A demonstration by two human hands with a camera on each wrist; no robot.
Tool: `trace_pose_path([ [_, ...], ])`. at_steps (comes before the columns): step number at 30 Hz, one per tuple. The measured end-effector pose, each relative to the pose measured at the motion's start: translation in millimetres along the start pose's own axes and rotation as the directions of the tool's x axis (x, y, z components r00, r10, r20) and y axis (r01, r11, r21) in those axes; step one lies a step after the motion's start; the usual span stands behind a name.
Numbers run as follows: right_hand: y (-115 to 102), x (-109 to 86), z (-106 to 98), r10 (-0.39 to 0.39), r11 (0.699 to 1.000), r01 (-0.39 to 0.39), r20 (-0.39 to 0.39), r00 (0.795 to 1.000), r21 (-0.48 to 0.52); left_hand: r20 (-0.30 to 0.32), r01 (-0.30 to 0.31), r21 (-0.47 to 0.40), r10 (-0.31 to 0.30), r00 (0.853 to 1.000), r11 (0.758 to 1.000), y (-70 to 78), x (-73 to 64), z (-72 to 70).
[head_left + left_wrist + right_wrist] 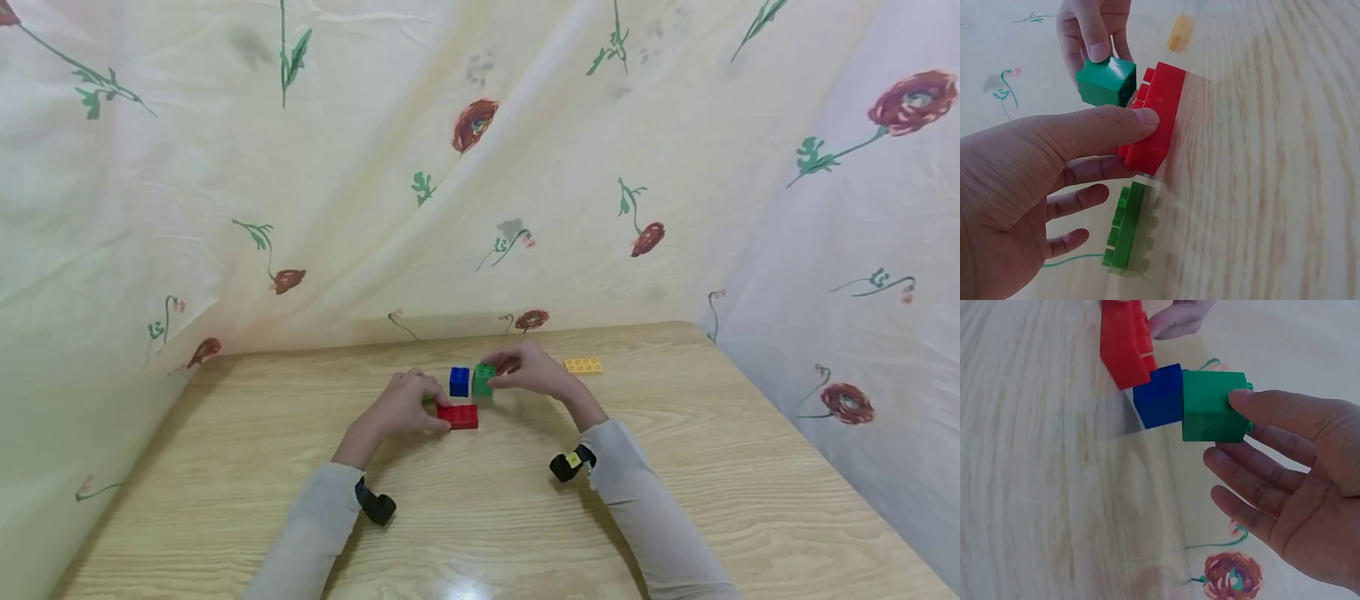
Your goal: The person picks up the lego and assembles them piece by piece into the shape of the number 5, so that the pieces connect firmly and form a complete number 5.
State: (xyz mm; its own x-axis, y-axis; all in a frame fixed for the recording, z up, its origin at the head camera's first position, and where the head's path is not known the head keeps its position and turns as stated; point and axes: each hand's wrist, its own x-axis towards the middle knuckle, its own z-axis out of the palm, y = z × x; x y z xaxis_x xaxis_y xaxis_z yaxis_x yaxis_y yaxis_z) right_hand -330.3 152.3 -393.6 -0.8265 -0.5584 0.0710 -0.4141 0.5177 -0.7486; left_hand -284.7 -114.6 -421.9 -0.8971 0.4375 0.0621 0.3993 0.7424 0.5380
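My left hand [403, 403] pinches a red building brick [462, 417] at its left end, thumb on the near side. In the left wrist view, a thin light green brick [1124, 230] stands on the table below the spread lower fingers. With thumb and fingertips my right hand [531, 369] holds a dark green, cube-like brick [1210, 406], studs facing toward the palm in the right wrist view. Just left of it in the head view is a blue brick [459, 382], behind the red one. Neither hand covers the blue brick there.
A flat yellow-orange brick [583, 365] with studs up lies to the right of my right hand, toward the back of the wooden table [480, 517]. Flower-patterned cloth [360, 192] hangs behind the table and along its sides.
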Motion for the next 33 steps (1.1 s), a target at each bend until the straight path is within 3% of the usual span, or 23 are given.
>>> trace_pose_path([
  [11,-12.8,0.2,5.1,-0.043,0.999,0.043,0.052,0.998,0.012,0.001,-0.018,-0.004,0.018,1.000,1.000,-1.2,0.2,0.9],
  [33,-15.1,1.3,13.2,-0.096,0.995,0.095,0.113,0.989,0.013,-0.012,-0.043,-0.004,0.043,0.999,0.999,-2.9,1.4,1.9],
])
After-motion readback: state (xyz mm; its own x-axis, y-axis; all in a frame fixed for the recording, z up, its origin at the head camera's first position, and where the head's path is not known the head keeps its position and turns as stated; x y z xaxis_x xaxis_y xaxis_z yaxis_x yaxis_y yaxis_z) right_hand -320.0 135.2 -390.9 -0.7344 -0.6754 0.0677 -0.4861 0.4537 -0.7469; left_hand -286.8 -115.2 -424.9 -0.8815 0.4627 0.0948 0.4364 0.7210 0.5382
